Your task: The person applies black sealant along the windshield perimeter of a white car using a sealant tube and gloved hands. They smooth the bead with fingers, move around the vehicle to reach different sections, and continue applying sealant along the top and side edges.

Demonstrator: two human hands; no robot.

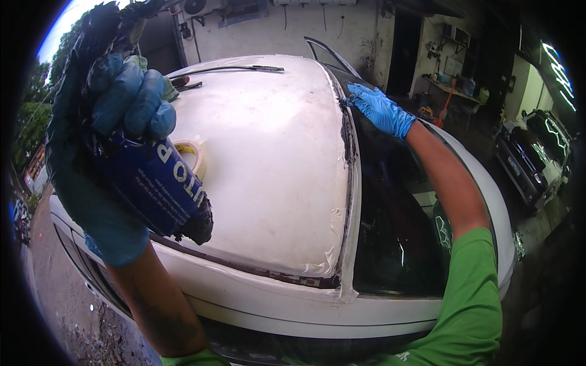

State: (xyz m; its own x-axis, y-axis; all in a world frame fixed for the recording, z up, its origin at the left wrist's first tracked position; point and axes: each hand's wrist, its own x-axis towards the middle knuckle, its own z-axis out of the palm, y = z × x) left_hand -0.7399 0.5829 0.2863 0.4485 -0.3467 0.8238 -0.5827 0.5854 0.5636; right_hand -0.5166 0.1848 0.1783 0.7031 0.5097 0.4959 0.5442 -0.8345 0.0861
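Observation:
My left hand [128, 97], in a blue glove smeared black, is closed around a soft blue printed pack [155, 183] of black sealant-like paste. Paste clings to the pack's lower end, and more coats the glove. Across the roof, my right hand [381, 113] wears a cleaner blue glove. Its fingers stretch out nearly flat, fingertips at a dark paste bead [348, 143] along the edge between the white car roof [262, 134] and the dark window glass [390, 232]. Behind the pack, a roll of masking tape [198, 160] rests on the roof. Masking tape strips [348, 268] border the seam.
A wiper arm [244, 70] lies on the roof's far side. Beyond it, a car door [332, 56] stands open. A cluttered workbench [455, 90] is at the back right, and a dark car [531, 158] is parked at the right.

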